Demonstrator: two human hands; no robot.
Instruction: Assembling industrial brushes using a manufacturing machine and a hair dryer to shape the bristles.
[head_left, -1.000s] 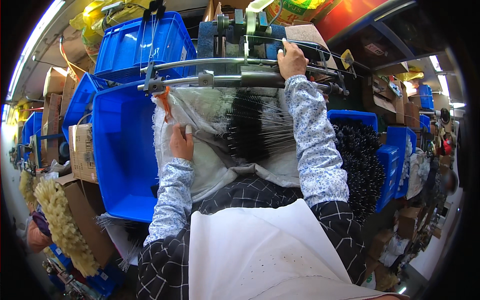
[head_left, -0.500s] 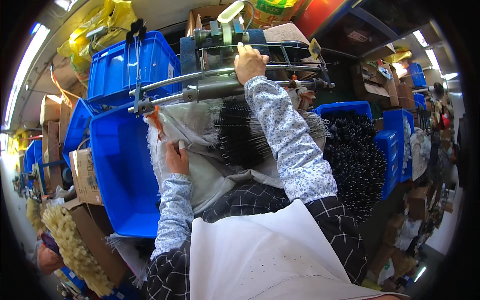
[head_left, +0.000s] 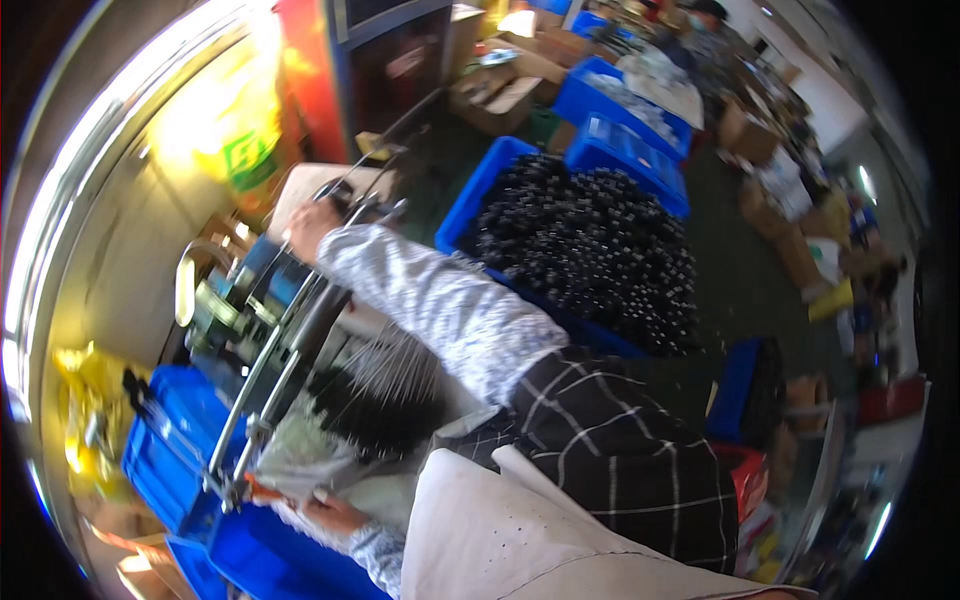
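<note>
While motion blur softens much of the view, both hands are visible. Right hand (head_left: 315,230) reaches out to the far end of the machine's metal rods (head_left: 290,368), fingers bent over the parts there; cannot tell if it grips them or only rests on them. Left hand (head_left: 335,512) is low, at the near end of the rods, over the edge of the pale cloth (head_left: 385,492), just beside an orange tie (head_left: 262,490); fingers partly stretched, cannot tell whether they pinch anything.

Bundle of black brushes (head_left: 370,412) lies on the cloth between the two hands, in front of the rods, thin wire stems (head_left: 395,355) fanning toward the right sleeve (head_left: 440,300). Thick bar (head_left: 320,320) sits along the rods, green machine parts (head_left: 220,305) behind.

Right side: blue bin (head_left: 455,222) heaped with black brush pieces (head_left: 590,250), more blue containers behind it. Left side: blue crate (head_left: 160,455) past the rod ends, another blue bin (head_left: 285,560) beside the left hand. White apron (head_left: 520,530) over dark checked clothing (head_left: 625,450). Co-worker (head_left: 712,45) far back, upper right.
</note>
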